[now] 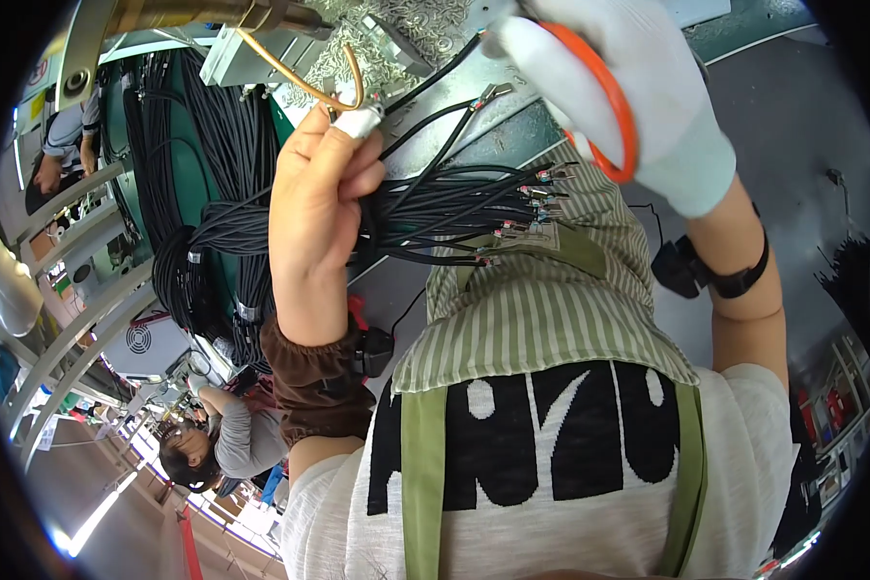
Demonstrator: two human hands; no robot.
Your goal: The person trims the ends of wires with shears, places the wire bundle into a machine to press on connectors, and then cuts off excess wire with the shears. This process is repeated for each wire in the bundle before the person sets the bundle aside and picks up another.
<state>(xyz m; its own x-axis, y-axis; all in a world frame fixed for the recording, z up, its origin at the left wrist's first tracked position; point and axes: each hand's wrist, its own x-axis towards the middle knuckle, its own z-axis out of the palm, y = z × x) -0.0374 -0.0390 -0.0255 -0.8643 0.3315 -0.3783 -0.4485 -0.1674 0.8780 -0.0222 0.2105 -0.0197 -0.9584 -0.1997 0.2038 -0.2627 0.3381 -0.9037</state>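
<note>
My left hand is raised over the bench, thumb and fingers pinched on a black cable; a white covering wraps a fingertip. The exact grip point is partly hidden by the fingers. My right hand wears a white glove and is closed around a tool with orange looped handles. Motion blurs its fingertips, near the cable's far end, and the tool's working end is hidden. Below both hands lies a bundle of black cables, its stripped ends showing small coloured wires and metal tips over my striped apron.
Loose silvery metal pieces cover the bench top beyond my hands. A bent copper-coloured tube and a brass-coloured machine part overhang the left hand. Long black cable coils hang at left. Two other people work farther left, beyond curved rails.
</note>
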